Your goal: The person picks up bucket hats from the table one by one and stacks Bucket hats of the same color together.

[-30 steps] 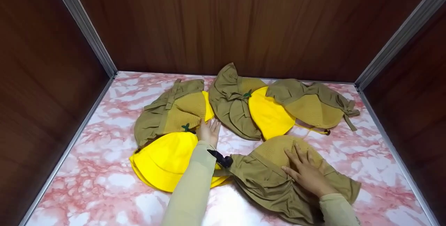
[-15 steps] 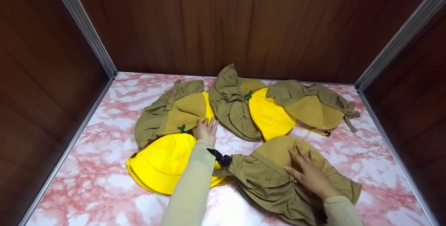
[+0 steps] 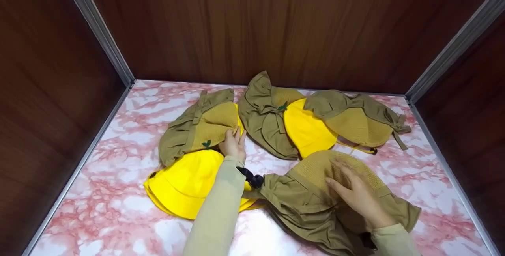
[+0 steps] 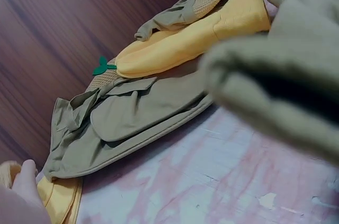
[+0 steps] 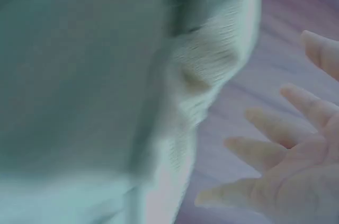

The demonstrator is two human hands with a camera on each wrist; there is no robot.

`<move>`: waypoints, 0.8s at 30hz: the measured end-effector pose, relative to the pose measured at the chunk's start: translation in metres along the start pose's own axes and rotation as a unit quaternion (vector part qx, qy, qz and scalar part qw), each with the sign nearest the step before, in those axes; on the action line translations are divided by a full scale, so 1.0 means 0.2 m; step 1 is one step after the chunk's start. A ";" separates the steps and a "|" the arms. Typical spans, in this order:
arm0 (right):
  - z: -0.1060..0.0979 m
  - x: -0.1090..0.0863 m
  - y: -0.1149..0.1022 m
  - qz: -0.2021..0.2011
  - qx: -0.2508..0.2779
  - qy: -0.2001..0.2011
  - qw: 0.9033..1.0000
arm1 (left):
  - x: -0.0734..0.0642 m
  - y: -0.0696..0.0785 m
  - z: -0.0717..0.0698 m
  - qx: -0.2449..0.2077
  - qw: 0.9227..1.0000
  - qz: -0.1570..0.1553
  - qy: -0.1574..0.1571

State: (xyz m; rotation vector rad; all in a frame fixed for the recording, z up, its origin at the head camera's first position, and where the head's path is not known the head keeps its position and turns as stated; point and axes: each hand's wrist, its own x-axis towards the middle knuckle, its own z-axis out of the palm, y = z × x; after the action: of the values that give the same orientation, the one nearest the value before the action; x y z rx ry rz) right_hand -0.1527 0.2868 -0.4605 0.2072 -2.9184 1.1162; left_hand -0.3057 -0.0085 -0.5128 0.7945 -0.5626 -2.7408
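Note:
In the head view, my left hand (image 3: 234, 145) touches the side of a khaki sun hat (image 3: 213, 124) with a mesh crown, its fingers nearly straight. A sliver of yellow shows beyond those fingertips. Under my left forearm lie stacked yellow bucket hats (image 3: 189, 181) with a green sprout on top. My right hand (image 3: 361, 197) is over the crown of a larger khaki hat (image 3: 303, 197) at the front right. Its fingers are extended. The right wrist view has that hand (image 5: 296, 176) with fingers spread, apart from the blurred khaki cloth (image 5: 79, 86).
At the back, another khaki hat (image 3: 262, 126), a yellow hat (image 3: 309, 129) with a cord, and a third khaki hat (image 3: 355, 124) overlap in a row. Brown wood-grain panels (image 3: 252, 27) with metal edges enclose the pink marbled table (image 3: 98, 193) on three sides.
My right hand has lifted off the front khaki hat's crown and shifted slightly right. The left hand has stayed nearly in place beside its hat, fingers drawn closer together.

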 end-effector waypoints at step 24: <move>0.21 0.19 -0.19 0.108 0.429 -0.011 0.897 | -0.13 -0.04 0.04 0.151 0.978 0.068 -0.123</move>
State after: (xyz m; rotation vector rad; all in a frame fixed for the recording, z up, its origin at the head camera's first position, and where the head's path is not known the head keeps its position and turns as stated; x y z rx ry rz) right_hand -0.1837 0.2266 -0.4635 -0.1157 -2.2742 2.3715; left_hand -0.2895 0.0097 -0.4970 0.4536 -1.0631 -2.6773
